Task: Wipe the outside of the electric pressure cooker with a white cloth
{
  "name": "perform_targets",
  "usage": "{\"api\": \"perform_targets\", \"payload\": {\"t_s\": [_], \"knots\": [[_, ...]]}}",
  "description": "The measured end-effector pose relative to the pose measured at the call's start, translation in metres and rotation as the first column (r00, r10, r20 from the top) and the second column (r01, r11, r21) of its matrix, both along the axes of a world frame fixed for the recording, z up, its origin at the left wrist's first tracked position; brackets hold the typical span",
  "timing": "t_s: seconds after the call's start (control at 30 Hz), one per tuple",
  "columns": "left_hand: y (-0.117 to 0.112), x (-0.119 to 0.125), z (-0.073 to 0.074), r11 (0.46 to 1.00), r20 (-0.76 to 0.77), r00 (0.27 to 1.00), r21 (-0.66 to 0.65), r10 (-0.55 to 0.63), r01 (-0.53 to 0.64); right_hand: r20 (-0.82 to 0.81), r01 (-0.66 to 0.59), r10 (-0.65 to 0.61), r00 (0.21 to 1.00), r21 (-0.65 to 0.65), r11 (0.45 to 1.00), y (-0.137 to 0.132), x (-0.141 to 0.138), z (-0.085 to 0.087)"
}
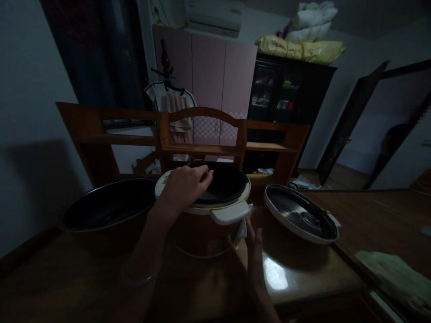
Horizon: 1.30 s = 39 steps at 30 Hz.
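Observation:
A round rice cooker (205, 224) with a white rim and a dark inner pot stands on the wooden table (303, 264) in front of me. My left hand (185, 186) rests on its near-left rim, fingers curled over the edge of the pot. My right hand (253, 249) is at the cooker's right side under its white handle, fingers together, pressing a small white cloth (241, 232) against the body. The cooker's lid (301, 213) lies upside down on the table to the right. A large dark bowl (107, 211) sits to the left.
A wooden chair back and shelf (202, 134) stand right behind the table. A pale green cloth (393, 273) lies at the table's right edge. Pink cupboards (218, 76) and a dark cabinet (286, 94) are at the back; an open door (353, 121) is on the right.

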<state>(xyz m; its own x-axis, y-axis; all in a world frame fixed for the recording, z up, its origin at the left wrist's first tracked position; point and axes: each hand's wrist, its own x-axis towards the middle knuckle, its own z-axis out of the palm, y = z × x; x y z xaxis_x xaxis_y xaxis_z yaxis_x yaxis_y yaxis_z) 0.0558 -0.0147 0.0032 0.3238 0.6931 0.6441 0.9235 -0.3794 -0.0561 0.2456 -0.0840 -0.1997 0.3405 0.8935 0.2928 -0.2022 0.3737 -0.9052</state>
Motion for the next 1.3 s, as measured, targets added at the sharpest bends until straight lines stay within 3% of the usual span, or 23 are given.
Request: {"api": "perform_targets", "payload": {"t_s": [0.07,0.17,0.37,0.5,0.7,0.8,0.9,1.0,1.1,1.2,1.3], "knots": [[-0.001,0.002,0.000,1.000,-0.004,1.000,-0.007,0.020,-0.020,-0.044,-0.034,0.032,0.999,-0.041,0.999,0.002,0.009,0.002],[-0.001,0.004,0.001,0.999,-0.013,0.999,-0.017,0.043,-0.043,0.065,-0.001,0.003,0.998,-0.043,0.999,0.000,0.011,0.006],[0.000,0.004,0.001,0.999,0.000,1.000,-0.026,0.025,-0.025,0.300,0.115,-0.104,0.948,-0.017,0.993,-0.013,-0.014,0.005],[0.001,0.004,0.001,1.000,-0.007,1.000,-0.020,0.019,-0.019,0.371,0.134,-0.123,0.920,-0.004,0.991,-0.018,-0.024,0.004],[0.000,0.004,0.000,0.999,-0.005,1.000,-0.027,0.031,-0.031,0.383,0.148,-0.137,0.914,0.001,0.989,-0.011,-0.016,0.013],[0.000,0.002,0.001,1.000,-0.003,1.000,-0.026,0.016,-0.016,0.309,0.088,-0.087,0.947,0.011,0.996,0.000,-0.007,0.017],[-0.001,-0.003,0.004,0.998,0.020,0.999,-0.054,-0.030,0.031,0.241,0.030,-0.034,0.970,0.019,0.999,0.007,-0.001,0.020],[-0.005,-0.008,0.009,0.987,0.102,0.990,-0.115,-0.100,0.112,0.267,0.074,-0.081,0.960,0.037,0.997,0.003,-0.003,0.020],[-0.010,-0.013,0.013,0.966,0.202,0.967,-0.173,-0.156,0.192,0.364,0.127,-0.129,0.923,0.030,0.992,-0.010,-0.019,0.012],[-0.011,-0.015,0.014,0.962,0.227,0.958,-0.170,-0.172,0.213,0.505,0.131,-0.115,0.855,0.004,0.991,-0.024,-0.047,-0.010],[-0.010,-0.014,0.013,0.971,0.192,0.970,-0.156,-0.152,0.183,0.725,0.165,-0.203,0.658,0.125,0.978,-0.034,-0.079,-0.043]]}}
